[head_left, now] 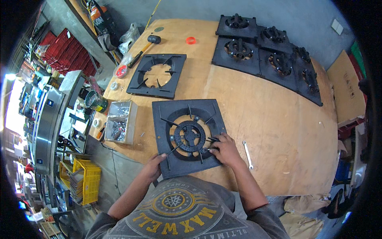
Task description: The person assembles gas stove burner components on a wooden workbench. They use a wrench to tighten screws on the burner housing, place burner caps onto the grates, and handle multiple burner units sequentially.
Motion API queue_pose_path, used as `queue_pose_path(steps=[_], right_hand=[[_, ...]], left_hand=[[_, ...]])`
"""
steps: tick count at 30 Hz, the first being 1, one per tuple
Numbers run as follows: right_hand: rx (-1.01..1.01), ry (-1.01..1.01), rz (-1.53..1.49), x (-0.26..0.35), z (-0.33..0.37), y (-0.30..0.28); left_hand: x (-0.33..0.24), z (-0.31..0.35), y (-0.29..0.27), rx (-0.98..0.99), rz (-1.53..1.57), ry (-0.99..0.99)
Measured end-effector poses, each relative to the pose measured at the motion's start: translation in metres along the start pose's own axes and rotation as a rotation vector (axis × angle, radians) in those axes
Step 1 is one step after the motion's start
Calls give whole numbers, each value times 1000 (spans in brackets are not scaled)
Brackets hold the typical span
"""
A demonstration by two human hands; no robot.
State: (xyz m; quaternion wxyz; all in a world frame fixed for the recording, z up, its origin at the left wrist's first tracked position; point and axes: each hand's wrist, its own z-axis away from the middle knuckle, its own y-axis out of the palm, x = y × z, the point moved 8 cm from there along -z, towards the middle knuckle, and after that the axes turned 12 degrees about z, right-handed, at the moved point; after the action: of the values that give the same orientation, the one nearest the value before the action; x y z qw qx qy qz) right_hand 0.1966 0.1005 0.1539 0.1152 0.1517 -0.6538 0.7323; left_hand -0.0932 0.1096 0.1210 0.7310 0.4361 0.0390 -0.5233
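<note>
A black square stove-burner frame (pixel 159 123) lies at the table's near edge, in front of my body. Within its round opening sits a black ring burner (pixel 182 137), with several prongs around it. My left hand (pixel 152 167) grips the frame's near left corner, thumb on top and the other fingers hidden under the edge. At the right side of the opening, my right hand (pixel 227 151) has its fingers closed around a dark prong (pixel 213 139). To the right of that hand, an open-end wrench (pixel 247 154) lies apart on the wood.
Beyond lies another black frame (pixel 180 77), without a burner in its opening. A mallet (pixel 154 39) and an orange ring (pixel 191 43) are farther back. A divided box (pixel 130 129) of small hardware stands left. Several assembled burner frames (pixel 254 67) fill the far right.
</note>
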Motion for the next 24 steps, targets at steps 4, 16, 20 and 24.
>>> queue_pose_path(steps=[4,16,20,24], right_hand=[[12,17,-23,3,-1,5],[-23,67,-136,10,-3,13],[-2,63,-125,16,-3,10],[3,39,-140,16,-1,10]], left_hand=[[-6,-14,13,39,-28,-57],[-14,-18,26,274,75,-141],[-18,-18,27,328,81,-149],[-19,-20,24,339,52,-158]])
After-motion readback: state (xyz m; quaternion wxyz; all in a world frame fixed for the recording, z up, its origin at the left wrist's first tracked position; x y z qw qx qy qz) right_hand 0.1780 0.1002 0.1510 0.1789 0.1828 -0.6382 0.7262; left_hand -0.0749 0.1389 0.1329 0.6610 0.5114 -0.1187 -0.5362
